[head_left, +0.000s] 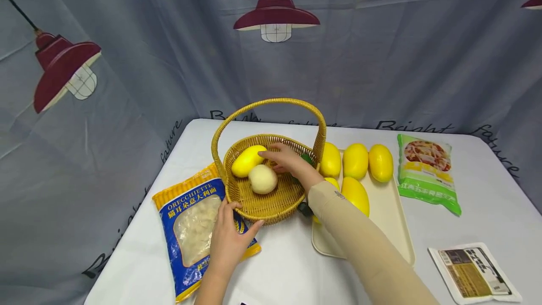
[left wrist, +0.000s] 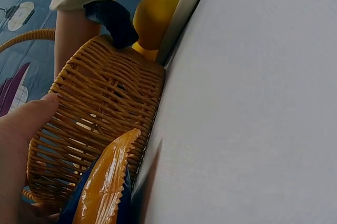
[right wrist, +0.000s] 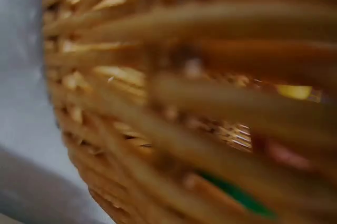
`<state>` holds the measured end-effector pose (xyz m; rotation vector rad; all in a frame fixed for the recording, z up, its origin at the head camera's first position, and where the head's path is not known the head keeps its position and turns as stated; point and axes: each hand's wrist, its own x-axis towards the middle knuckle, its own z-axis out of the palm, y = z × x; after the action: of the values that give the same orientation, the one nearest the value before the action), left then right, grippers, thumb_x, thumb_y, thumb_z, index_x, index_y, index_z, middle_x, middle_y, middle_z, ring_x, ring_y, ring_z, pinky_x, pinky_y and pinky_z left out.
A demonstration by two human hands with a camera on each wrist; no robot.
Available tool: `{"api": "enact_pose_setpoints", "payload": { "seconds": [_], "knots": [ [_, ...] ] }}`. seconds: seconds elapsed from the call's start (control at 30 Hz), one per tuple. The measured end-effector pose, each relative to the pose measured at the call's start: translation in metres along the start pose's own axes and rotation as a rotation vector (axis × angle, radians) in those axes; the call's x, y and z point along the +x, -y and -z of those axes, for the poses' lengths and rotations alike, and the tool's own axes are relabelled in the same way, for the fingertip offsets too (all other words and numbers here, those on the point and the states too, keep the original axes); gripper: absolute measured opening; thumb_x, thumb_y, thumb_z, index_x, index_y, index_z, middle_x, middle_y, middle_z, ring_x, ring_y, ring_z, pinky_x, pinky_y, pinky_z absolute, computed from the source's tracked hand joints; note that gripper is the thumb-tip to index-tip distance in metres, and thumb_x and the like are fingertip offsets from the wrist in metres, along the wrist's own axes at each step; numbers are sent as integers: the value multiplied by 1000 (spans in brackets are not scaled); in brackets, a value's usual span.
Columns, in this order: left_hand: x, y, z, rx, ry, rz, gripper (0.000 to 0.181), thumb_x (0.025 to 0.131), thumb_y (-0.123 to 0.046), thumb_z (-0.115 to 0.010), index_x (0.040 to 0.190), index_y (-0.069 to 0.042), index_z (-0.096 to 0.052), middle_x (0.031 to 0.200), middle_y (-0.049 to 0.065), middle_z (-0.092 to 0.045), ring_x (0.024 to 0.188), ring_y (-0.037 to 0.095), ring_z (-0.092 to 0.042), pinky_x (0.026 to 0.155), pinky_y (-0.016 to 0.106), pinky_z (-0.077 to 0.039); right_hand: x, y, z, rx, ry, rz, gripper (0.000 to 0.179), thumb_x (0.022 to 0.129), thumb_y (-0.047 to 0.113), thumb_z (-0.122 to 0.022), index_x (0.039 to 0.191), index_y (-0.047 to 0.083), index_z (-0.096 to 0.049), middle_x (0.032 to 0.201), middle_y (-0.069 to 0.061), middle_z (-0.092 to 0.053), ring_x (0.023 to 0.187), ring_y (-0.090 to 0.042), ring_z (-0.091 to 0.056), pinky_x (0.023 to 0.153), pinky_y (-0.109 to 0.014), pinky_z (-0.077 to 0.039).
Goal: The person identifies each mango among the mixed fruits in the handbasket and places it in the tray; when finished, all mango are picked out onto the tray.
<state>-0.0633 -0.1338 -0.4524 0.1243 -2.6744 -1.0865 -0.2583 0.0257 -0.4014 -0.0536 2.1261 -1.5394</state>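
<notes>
A wicker basket with a tall handle stands on the table. In the head view my left hand grips its front left rim; the left wrist view has the thumb against the wickerwork. My right hand reaches inside under the handle, fingers loosely extended beside the right end of a yellow mango. Below that mango lies a pale round potato-like thing. Something dark green shows at the basket's right side, partly hidden by my right hand. Close wickerwork fills most of the right wrist view.
A cream tray holding several yellow mangoes stands right of the basket. The blue and yellow orecchiette bag lies under my left hand. Farther right are a green food packet and a white-edged flat packet.
</notes>
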Motion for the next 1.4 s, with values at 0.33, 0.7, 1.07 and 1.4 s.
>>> {"api": "enact_pose_setpoints", "payload": {
  "seconds": [0.33,0.7,1.07,1.4],
  "knots": [
    [0,1,-1,-5,-18,-31,63,78,-52,-76,117,-14,-45,151,24,-28,136,44,-31,104,60,-33,18,-9,-20,13,-124,69,72,87,40,-70,148,21,-36,149,-12,-37,119,-32,-53,93,-45,-48],
    [1,1,-1,15,-41,-59,61,77,-50,-77,115,-14,-45,150,23,-30,133,44,-36,100,60,-38,23,-7,-32,-57,-115,128,70,87,41,-70,146,20,-40,144,-11,-44,115,-31,-53,84,-46,-50],
    [1,1,-3,27,-58,-64,60,77,-49,-77,115,-14,-46,149,24,-31,130,46,-39,95,60,-42,26,-8,-36,17,-173,235,55,88,29,-72,138,22,-50,120,-10,-55,95,-24,-57,76,-38,-51],
    [0,1,-3,34,-72,-71,60,77,-49,-77,115,-14,-46,148,24,-33,129,45,-40,92,59,-45,28,-5,-34,165,-188,247,53,88,21,-73,137,21,-52,99,-15,-56,76,-18,-58,68,-26,-54]
  ]
}}
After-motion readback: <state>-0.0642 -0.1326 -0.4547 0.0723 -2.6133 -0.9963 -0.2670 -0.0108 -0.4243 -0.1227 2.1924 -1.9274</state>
